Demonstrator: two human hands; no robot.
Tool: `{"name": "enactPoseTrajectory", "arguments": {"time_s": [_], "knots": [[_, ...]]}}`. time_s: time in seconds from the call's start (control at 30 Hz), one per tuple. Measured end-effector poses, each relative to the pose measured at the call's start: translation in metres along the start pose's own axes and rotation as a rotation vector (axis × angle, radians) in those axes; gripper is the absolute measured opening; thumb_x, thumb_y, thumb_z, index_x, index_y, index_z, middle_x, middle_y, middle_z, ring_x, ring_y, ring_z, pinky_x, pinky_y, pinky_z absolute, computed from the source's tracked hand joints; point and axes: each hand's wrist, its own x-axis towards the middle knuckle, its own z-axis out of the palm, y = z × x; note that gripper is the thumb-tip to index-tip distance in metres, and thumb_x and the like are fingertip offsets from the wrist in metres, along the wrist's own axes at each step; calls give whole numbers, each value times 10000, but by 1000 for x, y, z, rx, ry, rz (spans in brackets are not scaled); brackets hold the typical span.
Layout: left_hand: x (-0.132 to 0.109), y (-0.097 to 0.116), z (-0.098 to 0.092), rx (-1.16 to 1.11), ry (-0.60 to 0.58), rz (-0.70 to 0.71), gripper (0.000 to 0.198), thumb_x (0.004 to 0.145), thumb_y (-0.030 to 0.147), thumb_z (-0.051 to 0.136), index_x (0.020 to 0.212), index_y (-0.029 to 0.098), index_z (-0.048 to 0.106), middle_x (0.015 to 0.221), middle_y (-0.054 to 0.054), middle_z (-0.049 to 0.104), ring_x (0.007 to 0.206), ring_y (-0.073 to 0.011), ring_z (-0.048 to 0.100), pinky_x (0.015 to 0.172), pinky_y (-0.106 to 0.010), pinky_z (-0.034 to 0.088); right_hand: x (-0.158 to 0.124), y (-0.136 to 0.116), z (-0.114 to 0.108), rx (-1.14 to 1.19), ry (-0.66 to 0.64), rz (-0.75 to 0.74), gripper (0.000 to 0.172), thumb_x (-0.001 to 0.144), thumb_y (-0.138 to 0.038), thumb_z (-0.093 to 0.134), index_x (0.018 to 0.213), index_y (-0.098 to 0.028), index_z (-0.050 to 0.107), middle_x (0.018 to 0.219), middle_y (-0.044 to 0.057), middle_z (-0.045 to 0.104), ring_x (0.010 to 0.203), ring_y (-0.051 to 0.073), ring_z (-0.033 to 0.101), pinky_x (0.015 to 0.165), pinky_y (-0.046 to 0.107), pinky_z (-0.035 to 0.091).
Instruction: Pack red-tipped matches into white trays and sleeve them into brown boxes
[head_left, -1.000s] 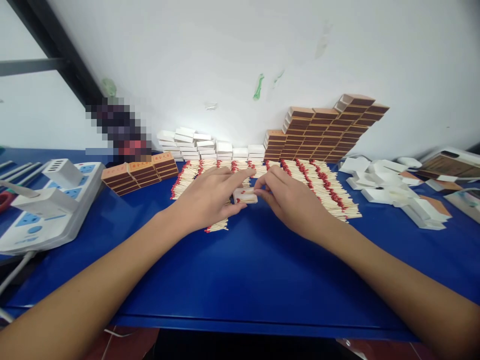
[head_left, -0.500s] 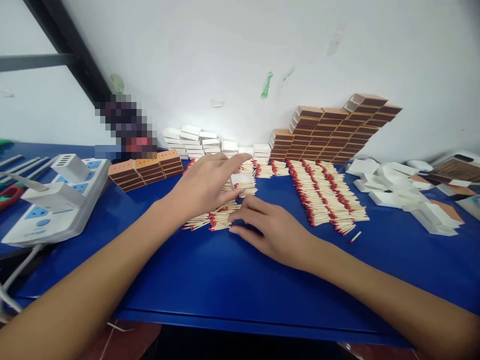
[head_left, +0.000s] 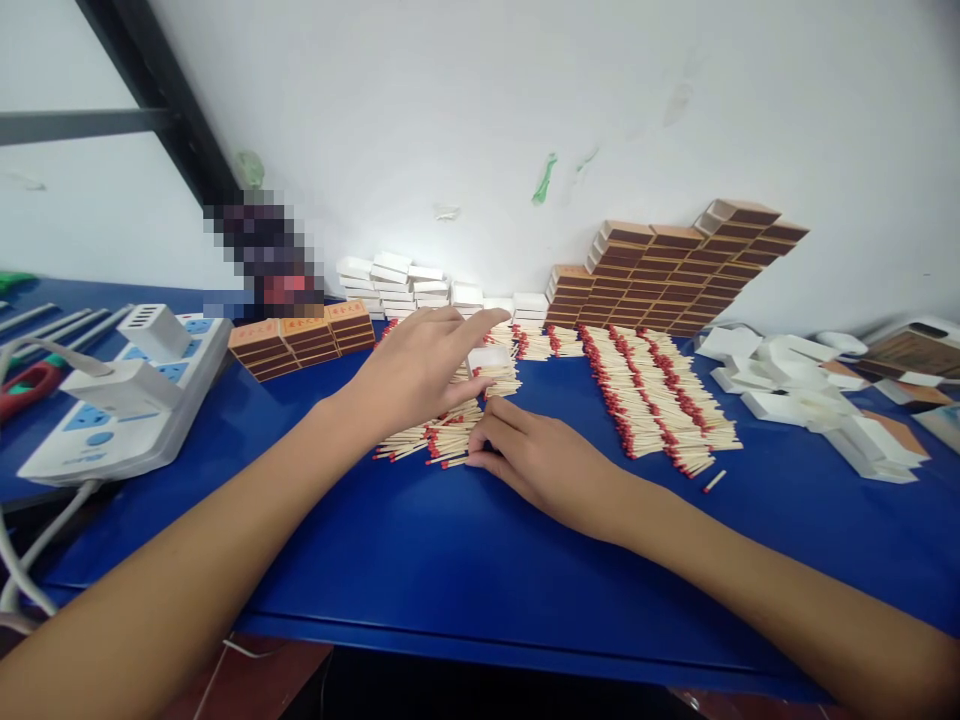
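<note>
My left hand [head_left: 424, 365] reaches over the heap of matches. Its thumb and forefinger are curved round a small white matchbox tray [head_left: 489, 358]. Some matches show at the tray's near side. Just below it, my right hand [head_left: 536, 455] has its thumb and fingertips drawn together at the right edge of a pile of red-tipped matches [head_left: 424, 440]. The fingers hide most of what lies between them. A wide bed of matches [head_left: 652, 390] lies in rows to the right, with a single loose match [head_left: 715, 481] near it.
Matchboxes [head_left: 660, 275] are stacked against the wall, and a lower stack of matchboxes [head_left: 304, 340] stands left. White trays [head_left: 394, 285] are piled behind the matches. More white trays [head_left: 795, 380] lie scattered at right. A power strip [head_left: 135, 410] with plugs sits far left on the blue table [head_left: 420, 570].
The fingers of my right hand have closed together at the match pile. My left hand stays by the tray. The whole view has shifted slightly.
</note>
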Motion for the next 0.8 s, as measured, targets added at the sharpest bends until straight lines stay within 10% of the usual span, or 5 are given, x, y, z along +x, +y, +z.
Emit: {"name": "enactPoseTrajectory", "arguments": {"time_s": [0.33,0.8], "knots": [[0,3,4,11,-107,-19,606,979,332,716,1512,174,474,1131,-113,738,1097,-285,683,971,-409,519,-20,23,-35,-7,121,91,129,1092,-267,513,1030,-214,613,1022,69,611,793,194,635,717,347,525],[0,4,4,26,-120,-24,633,971,328,734,1524,178,465,1126,-104,739,1075,-280,679,932,-390,511,-20,15,-34,249,-82,-2,279,1087,-151,447,1251,-266,641,1166,70,585,929,173,632,839,329,527]]}}
